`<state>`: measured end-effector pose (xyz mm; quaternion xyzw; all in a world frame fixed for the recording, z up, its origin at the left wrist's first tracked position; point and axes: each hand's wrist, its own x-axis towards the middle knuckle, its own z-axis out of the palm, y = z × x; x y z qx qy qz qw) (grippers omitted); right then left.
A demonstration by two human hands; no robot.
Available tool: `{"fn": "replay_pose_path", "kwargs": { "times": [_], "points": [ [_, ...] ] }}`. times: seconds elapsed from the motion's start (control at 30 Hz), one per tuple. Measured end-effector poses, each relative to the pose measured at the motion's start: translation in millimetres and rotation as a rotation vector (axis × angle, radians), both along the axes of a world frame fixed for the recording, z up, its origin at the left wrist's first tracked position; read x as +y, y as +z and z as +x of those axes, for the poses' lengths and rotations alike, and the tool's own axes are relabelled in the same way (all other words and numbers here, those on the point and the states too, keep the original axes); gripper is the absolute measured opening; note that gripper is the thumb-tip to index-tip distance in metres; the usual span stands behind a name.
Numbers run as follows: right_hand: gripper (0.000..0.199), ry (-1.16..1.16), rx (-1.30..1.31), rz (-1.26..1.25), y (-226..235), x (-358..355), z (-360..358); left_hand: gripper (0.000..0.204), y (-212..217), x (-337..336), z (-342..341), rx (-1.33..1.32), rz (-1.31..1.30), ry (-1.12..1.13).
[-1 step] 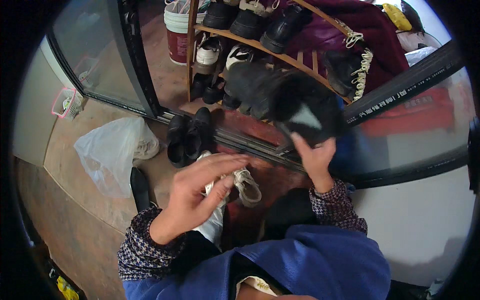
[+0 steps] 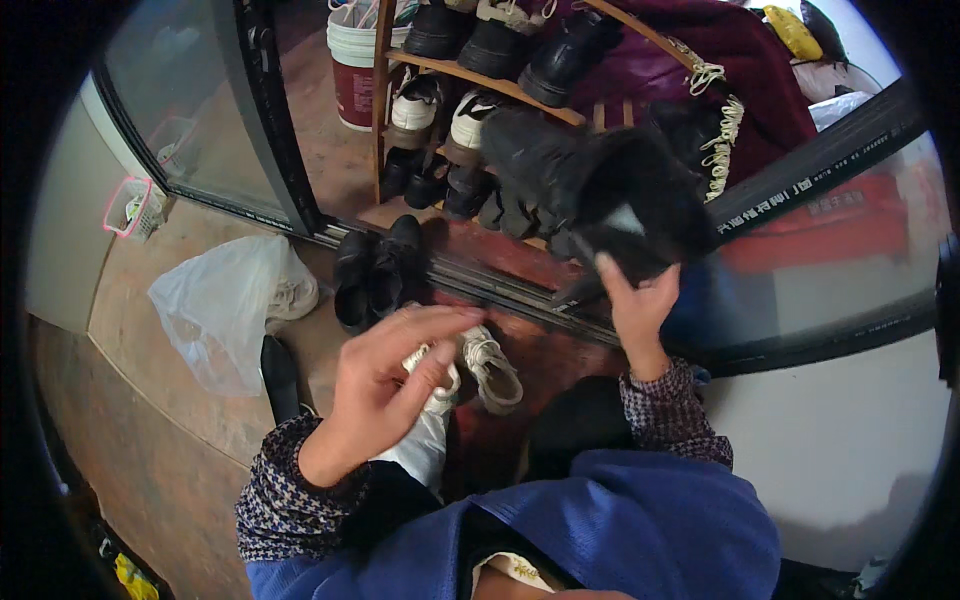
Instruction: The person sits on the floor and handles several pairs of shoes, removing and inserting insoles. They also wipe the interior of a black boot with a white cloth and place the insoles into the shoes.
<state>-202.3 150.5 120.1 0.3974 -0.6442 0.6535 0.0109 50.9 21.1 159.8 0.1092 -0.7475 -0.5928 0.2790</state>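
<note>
My right hand (image 2: 640,305) grips the opening edge of a black boot (image 2: 560,165), its toe pointing up and left in front of the shoe rack. A light patch shows inside the boot. My left hand (image 2: 385,375) is empty, fingers stretched to the right and thumb apart. Just beyond it a beige lace-up shoe (image 2: 490,370) lies on the floor, and a white laced shoe (image 2: 432,385) is partly hidden behind the fingers. A pair of black shoes (image 2: 375,275) sits by the door track.
The wooden shoe rack (image 2: 490,78) holds several shoes beyond the sliding door's track (image 2: 480,285). A glass door panel (image 2: 830,240) is at right. A plastic bag (image 2: 220,305) with a shoe, a black insole-like piece (image 2: 282,380), a bucket (image 2: 355,75) and a small basket (image 2: 135,208) lie left.
The black boot in my right hand has shifted a little to the right, baring more shoes on the lower rack. My left hand has drawn slightly to the left.
</note>
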Motion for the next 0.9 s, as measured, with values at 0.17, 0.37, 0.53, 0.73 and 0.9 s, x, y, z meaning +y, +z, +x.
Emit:
{"fn": "replay_pose_path", "kwargs": {
  "times": [0.17,0.37,0.53,0.73,0.9],
  "points": [
    [0.053,-0.226,0.279,-0.019,-3.7,-8.2,-40.1,0.019,-27.9,10.1,-7.4,-0.077,0.195,0.026],
    [0.056,-0.216,0.401,0.003,-9.3,-3.8,-38.9,0.018,-48.2,14.4,-12.7,-0.091,-0.106,-0.010],
    [0.047,-0.105,0.517,0.062,-15.1,4.4,-24.7,0.020,-47.1,16.4,-19.3,-0.076,-0.136,0.019],
    [0.062,-0.030,0.650,0.172,-22.3,11.1,-21.4,0.035,-42.5,14.7,-25.4,0.105,-0.341,0.075],
    [0.059,0.071,0.660,0.195,-28.0,3.4,-24.1,0.045,-33.5,11.3,-28.0,0.164,-0.379,0.036]
  ]
}}
